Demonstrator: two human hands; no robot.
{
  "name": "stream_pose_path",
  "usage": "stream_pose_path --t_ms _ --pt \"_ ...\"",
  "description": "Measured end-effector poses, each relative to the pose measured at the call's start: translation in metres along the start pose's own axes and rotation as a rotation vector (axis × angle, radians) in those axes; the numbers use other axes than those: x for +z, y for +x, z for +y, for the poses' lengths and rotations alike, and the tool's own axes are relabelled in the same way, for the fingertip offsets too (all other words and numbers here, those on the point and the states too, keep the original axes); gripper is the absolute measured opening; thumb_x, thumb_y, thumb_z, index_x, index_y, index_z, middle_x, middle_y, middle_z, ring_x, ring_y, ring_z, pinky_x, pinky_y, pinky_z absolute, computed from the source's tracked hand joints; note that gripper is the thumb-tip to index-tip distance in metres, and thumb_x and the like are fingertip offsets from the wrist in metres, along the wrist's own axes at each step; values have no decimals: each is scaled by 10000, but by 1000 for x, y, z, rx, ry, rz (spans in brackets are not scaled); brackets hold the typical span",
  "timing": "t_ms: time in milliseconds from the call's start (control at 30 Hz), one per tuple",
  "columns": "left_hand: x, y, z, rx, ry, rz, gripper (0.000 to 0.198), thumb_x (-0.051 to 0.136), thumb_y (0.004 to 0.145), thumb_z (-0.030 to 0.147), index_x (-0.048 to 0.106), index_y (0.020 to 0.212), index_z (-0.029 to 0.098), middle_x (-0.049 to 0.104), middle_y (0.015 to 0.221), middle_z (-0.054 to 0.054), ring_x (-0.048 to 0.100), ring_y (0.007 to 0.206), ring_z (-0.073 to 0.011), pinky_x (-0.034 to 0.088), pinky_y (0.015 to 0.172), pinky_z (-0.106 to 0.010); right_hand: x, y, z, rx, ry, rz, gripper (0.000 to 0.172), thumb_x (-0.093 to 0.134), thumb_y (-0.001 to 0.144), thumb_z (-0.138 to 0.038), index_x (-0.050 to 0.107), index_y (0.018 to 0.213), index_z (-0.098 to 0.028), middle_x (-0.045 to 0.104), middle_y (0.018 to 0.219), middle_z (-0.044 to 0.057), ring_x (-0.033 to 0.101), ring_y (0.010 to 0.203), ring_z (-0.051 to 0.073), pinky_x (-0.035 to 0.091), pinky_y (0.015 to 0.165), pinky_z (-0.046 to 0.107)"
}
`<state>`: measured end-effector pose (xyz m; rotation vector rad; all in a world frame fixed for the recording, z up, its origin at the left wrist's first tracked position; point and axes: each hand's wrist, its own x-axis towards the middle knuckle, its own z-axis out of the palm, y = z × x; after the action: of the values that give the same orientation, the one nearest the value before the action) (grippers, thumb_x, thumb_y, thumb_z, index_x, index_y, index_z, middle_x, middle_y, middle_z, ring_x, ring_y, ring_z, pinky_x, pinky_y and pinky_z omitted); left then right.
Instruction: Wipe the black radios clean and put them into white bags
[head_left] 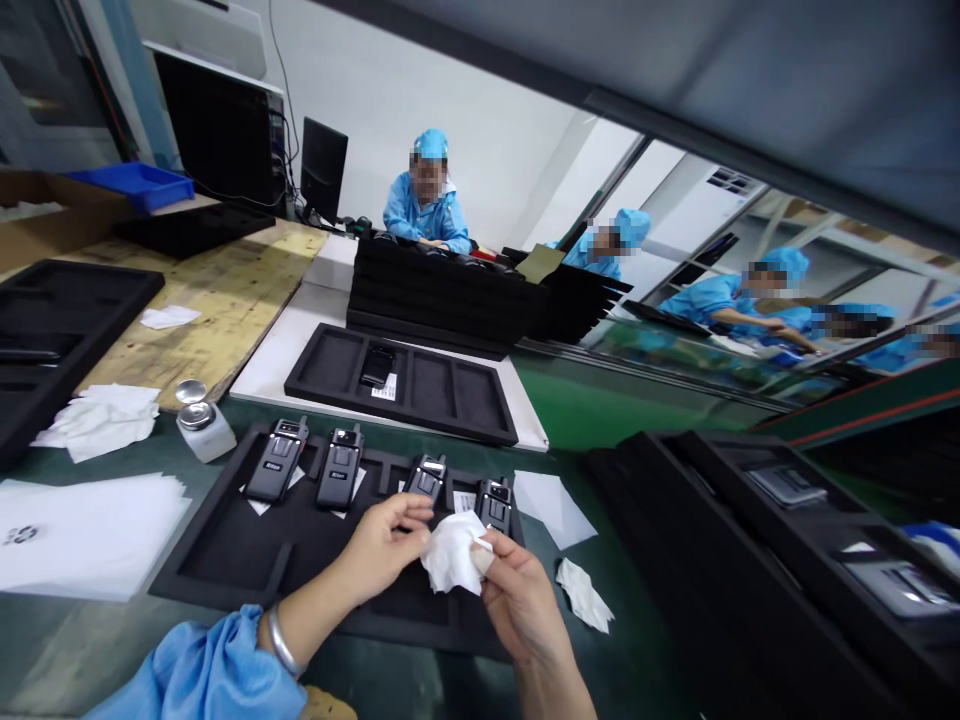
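A crumpled white wipe (452, 552) is pinched between the thumb and fingers of my right hand (517, 590), above the near part of a black foam tray (217, 540). My left hand (386, 548) is beside the wipe, fingers loosely curved and thumb apart from them; the thumb tip is close to the wipe, and I cannot tell if it touches. Several black handheld radios lie in a row in the tray, among them a left one (276, 462) and its neighbour (340, 470). Another radio (426, 478) is just beyond my left fingers. The rightmost radio (495, 503) is partly hidden behind the wipe.
A pump bottle (204, 425), crumpled wipes (105, 418) and white sheets (90, 540) lie left. Behind is another foam tray (480, 400) holding a radio, then stacked black trays (442, 300). More stacked trays (675, 560) stand right. Co-workers in blue sit beyond.
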<state>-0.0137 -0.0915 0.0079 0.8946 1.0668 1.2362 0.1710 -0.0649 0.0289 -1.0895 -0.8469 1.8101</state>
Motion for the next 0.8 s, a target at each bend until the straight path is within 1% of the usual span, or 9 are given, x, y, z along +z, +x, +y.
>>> stream_pose_path --t_ms 100,167,200,300,367,467,567,667,800 --pt "4 -12 12 212 240 39 329 738 666 187 713 992 221 664 1128 -69 565 1110 -248 415 976 -358 8 -2 0 24 -13 16 347 915 553 -344 773 811 -160 711 701 61 575 552 134 457 537 243" --pt "8 -18 20 329 392 16 262 716 685 164 722 940 227 679 1077 -61 586 1061 -243 412 975 -354 13 -5 0 26 -21 34 364 919 540 -359 774 806 -157 701 672 57 561 534 125 444 519 231" --pt "10 -19 22 334 402 4 208 701 706 169 723 906 224 688 1031 -59 599 1018 -238 417 956 -345 16 -6 0 22 -28 46 373 922 532 -367 774 801 -156 696 656 54 560 531 124 443 517 227" --pt "11 -17 24 190 212 -7 40 679 758 233 695 769 198 684 875 -44 603 883 -210 428 866 -301 19 -10 1 17 -55 74 392 924 518 -399 772 783 -154 684 627 49 563 532 123 444 524 221" --pt "9 -13 22 98 86 0 148 685 755 309 640 697 180 630 722 -17 564 726 -171 426 727 -269 17 -11 2 14 -63 78 397 923 516 -411 770 773 -151 682 625 51 566 540 125 442 530 219" --pt "3 -7 18 -4 -27 35 268 660 742 412 545 672 180 502 584 39 446 553 -108 346 558 -221 13 -12 3 7 -49 75 395 924 514 -402 765 767 -143 674 618 49 543 526 120 416 511 213" --pt "-1 -4 15 -123 -132 63 315 658 714 459 500 694 188 473 580 54 416 504 -87 297 482 -196 11 -14 4 23 -36 42 377 912 542 -397 760 778 -144 675 635 50 534 526 121 414 512 220" --pt "-3 -5 14 -223 -200 58 373 696 681 502 493 720 192 474 575 57 412 457 -84 265 410 -186 11 -15 4 37 -29 16 367 896 574 -403 757 797 -146 693 681 67 577 574 149 456 559 250" --pt "-5 -10 13 -281 -262 11 465 723 679 577 554 841 176 527 632 40 477 480 -95 334 398 -183 10 -15 5 28 -18 31 379 898 569 -399 754 814 -148 712 725 77 630 645 183 490 630 281"
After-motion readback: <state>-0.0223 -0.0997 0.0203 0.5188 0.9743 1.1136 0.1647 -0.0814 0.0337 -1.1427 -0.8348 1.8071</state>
